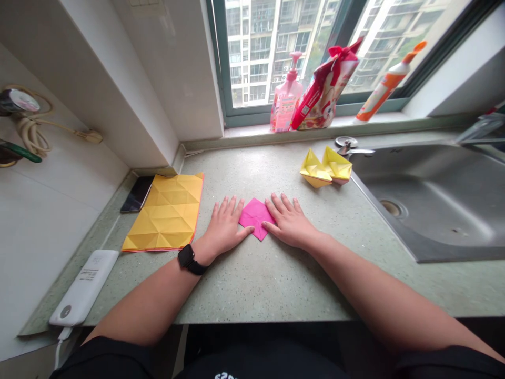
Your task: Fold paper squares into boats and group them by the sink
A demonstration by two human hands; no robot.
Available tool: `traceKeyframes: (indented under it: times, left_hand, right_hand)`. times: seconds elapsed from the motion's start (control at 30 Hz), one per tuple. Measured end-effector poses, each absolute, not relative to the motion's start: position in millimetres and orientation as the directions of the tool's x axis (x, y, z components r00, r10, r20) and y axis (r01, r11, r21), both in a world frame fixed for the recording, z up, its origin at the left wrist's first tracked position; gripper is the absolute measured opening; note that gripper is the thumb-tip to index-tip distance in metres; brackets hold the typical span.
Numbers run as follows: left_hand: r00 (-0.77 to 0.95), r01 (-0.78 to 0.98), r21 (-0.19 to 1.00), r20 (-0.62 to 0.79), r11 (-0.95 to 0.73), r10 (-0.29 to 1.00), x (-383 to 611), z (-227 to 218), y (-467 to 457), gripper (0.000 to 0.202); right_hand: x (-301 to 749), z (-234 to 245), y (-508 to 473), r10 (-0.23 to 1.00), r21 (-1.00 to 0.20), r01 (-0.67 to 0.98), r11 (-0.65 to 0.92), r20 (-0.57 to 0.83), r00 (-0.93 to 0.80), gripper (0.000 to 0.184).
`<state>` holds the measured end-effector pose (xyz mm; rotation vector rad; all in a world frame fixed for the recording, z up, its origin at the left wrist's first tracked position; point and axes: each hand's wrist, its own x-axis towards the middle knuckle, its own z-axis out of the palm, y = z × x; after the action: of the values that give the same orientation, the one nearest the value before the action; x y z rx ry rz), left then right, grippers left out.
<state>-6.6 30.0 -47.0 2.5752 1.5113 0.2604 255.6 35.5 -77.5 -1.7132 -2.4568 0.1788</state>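
Observation:
A folded pink paper (pixel 257 217) lies flat on the speckled counter, a small piece with creases and a point toward me. My left hand (pixel 226 223) rests flat at its left edge, fingers stretched out and thumb touching the lower left side. On the other side my right hand (pixel 290 221) lies flat too, its fingers spread and its thumb on the paper's lower right edge. Neither hand grips anything. To the left is a stack of creased yellow paper (pixel 165 210). Folded yellow paper boats (pixel 326 167) stand at the back right.
A steel sink (pixel 434 210) with a faucet (pixel 355 150) takes up the right side. At left lie a dark phone (pixel 136 195) and a white power bank (pixel 84 287) with a cable. A pink pump bottle (pixel 286 105), red bag (pixel 327 89) and orange-white bottle (pixel 382 92) line the windowsill.

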Motion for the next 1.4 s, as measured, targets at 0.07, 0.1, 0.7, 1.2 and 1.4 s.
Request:
traceKeyframes:
  times: [0.07,0.1,0.7,1.2,1.4]
  left_hand:
    - [0.575,0.763,0.255,0.152,-0.593,0.804,-11,-44,34,0.076]
    - [0.614,0.713,0.278,0.195,-0.643,0.765,-13,-43,35,0.067]
    - [0.719,0.53,0.298,0.338,-0.794,0.607,-7,-32,34,0.019]
    - [0.627,0.577,0.391,0.349,-0.717,0.696,-17,-25,33,0.018]
    - [0.661,0.577,0.372,0.31,-0.727,0.683,-24,-19,30,0.017]
  right_hand:
    - [259,-77,40,0.937,-0.203,0.915,0.348,0.061,-0.343,0.072]
    - [261,-76,44,0.938,-0.223,0.911,0.347,0.07,-0.34,0.068]
    - [258,-27,33,0.711,-0.473,0.558,0.682,0.247,-0.659,0.03]
    - [262,-35,39,0.723,-0.449,0.57,0.688,0.358,-0.591,0.021]
    - [260,-28,28,0.714,-0.455,0.56,0.692,0.321,-0.622,0.024]
